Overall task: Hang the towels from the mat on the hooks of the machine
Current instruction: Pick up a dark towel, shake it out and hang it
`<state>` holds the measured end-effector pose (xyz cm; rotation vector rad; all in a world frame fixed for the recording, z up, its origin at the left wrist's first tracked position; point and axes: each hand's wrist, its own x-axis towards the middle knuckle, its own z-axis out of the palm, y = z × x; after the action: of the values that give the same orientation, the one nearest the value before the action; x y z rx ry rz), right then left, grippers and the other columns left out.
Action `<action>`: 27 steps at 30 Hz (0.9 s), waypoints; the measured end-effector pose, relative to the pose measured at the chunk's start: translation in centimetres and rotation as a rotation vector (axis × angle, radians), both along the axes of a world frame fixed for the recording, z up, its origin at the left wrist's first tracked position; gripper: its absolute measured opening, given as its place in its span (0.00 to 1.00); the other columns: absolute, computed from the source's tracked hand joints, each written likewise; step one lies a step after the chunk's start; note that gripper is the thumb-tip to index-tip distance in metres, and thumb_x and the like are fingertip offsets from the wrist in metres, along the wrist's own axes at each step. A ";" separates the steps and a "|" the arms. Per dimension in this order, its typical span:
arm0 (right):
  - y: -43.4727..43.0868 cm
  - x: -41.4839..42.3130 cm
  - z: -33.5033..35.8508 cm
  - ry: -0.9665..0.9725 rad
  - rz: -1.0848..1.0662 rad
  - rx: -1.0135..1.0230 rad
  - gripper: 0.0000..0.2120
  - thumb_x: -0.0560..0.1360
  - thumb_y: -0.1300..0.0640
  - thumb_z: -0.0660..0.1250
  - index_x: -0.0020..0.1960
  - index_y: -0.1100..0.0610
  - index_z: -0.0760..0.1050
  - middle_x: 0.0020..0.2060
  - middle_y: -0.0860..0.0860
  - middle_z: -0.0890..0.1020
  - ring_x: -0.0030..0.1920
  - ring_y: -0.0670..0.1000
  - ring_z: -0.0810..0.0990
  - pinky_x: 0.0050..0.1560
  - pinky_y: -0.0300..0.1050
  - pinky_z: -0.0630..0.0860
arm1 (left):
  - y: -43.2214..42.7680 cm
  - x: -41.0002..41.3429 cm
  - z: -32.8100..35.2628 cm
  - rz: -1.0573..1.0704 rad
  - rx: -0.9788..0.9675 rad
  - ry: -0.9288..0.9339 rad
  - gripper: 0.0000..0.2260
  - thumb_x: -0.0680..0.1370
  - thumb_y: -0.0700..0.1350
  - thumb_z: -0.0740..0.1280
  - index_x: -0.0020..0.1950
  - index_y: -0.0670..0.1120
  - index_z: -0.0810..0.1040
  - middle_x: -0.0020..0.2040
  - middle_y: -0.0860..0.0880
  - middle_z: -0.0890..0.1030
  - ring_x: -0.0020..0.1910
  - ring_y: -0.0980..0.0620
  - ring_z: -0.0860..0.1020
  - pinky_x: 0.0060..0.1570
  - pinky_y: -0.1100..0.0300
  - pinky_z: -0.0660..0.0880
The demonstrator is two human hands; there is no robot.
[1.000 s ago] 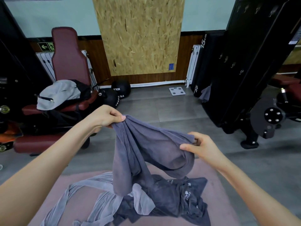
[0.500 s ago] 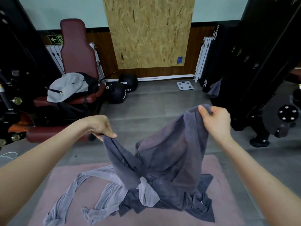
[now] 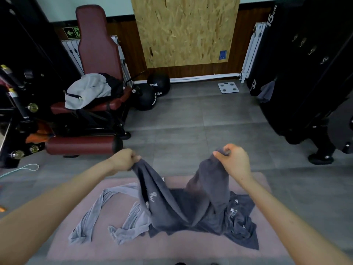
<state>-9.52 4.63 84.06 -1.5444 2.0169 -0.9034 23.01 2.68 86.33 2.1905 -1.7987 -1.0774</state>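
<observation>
Over the pink mat (image 3: 172, 249), both hands hold one dark grey towel (image 3: 172, 203) up by its top edge. The left hand (image 3: 125, 159) grips one bunched end with curled fingers. The right hand (image 3: 236, 161), roughly level with it, pinches the other end between thumb and curled fingers. The cloth sags between them in a V, and its lower part rests on the mat.

A second dark towel (image 3: 240, 222) with white print lies crumpled on the right side of the mat, partly under the held one. A light grey towel (image 3: 95, 213) stretches in twisted strips across the left half.

To the right stands the black machine (image 3: 305, 83), with a row of small metal hooks (image 3: 313, 50) on its side. A grey cloth (image 3: 266, 91) hangs low at its far corner; what it hangs from cannot be told.

By the far wall are a chipboard panel (image 3: 185, 29), a white scale (image 3: 228, 87) on the floor, and two black balls (image 3: 145, 98) beside a dark red seat (image 3: 97, 44) with a grey jacket (image 3: 87, 90) on it.
</observation>
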 end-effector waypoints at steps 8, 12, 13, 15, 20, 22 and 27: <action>0.4 -0.1 -2.3 -0.423 0.033 0.084 0.13 0.75 0.58 0.68 0.36 0.67 0.75 0.19 0.43 0.68 0.23 0.44 0.64 0.29 0.42 0.63 | 1.3 -0.2 -2.1 0.204 0.107 0.248 0.15 0.79 0.38 0.63 0.32 0.42 0.71 0.27 0.47 0.67 0.27 0.51 0.64 0.21 0.66 0.64; 1.6 1.4 -2.6 -0.360 0.052 0.116 0.07 0.75 0.59 0.66 0.40 0.62 0.75 0.25 0.47 0.72 0.26 0.49 0.69 0.35 0.47 0.69 | 1.5 0.0 -2.7 0.630 0.474 0.666 0.06 0.77 0.33 0.64 0.40 0.38 0.74 0.35 0.46 0.72 0.34 0.53 0.69 0.22 0.68 0.72; 1.9 1.9 -2.7 -0.351 0.043 0.112 0.06 0.75 0.59 0.66 0.40 0.59 0.74 0.26 0.47 0.74 0.28 0.50 0.71 0.36 0.48 0.70 | 1.7 0.0 -3.2 0.721 0.528 0.729 0.06 0.77 0.33 0.64 0.40 0.38 0.73 0.35 0.46 0.71 0.33 0.54 0.68 0.22 0.68 0.72; 2.7 2.9 -2.9 -0.317 0.043 0.076 0.07 0.74 0.60 0.67 0.38 0.55 0.72 0.28 0.49 0.77 0.32 0.55 0.76 0.39 0.49 0.73 | 2.2 0.0 -4.2 0.830 0.590 0.769 0.08 0.77 0.32 0.62 0.38 0.38 0.72 0.31 0.46 0.71 0.31 0.55 0.65 0.20 0.69 0.69; 4.1 4.0 -2.8 -0.199 0.101 0.040 0.04 0.75 0.58 0.67 0.46 0.59 0.76 0.29 0.48 0.77 0.36 0.53 0.77 0.39 0.43 0.69 | 3.0 -0.5 -5.2 0.751 0.485 0.678 0.11 0.77 0.29 0.60 0.35 0.38 0.71 0.22 0.45 0.74 0.18 0.53 0.72 0.18 0.70 0.68; 4.6 4.3 -2.8 -0.157 0.141 0.030 0.03 0.75 0.58 0.66 0.44 0.57 0.75 0.26 0.44 0.73 0.31 0.49 0.74 0.36 0.40 0.65 | 2.8 -0.8 -5.3 0.595 0.259 0.574 0.08 0.74 0.29 0.66 0.36 0.37 0.74 0.30 0.44 0.76 0.22 0.53 0.75 0.23 0.68 0.72; 5.3 4.8 -2.7 -0.269 0.139 0.008 0.14 0.74 0.59 0.68 0.31 0.52 0.72 0.21 0.46 0.74 0.26 0.44 0.71 0.29 0.33 0.64 | 4.0 -2.9 -2.9 0.221 -0.045 0.527 0.03 0.71 0.37 0.73 0.39 0.38 0.81 0.35 0.44 0.78 0.36 0.50 0.75 0.40 0.60 0.73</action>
<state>-4.67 9.92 81.40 -1.4520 1.7017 -0.9873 20.06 6.64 83.42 1.7949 -1.3077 -1.3768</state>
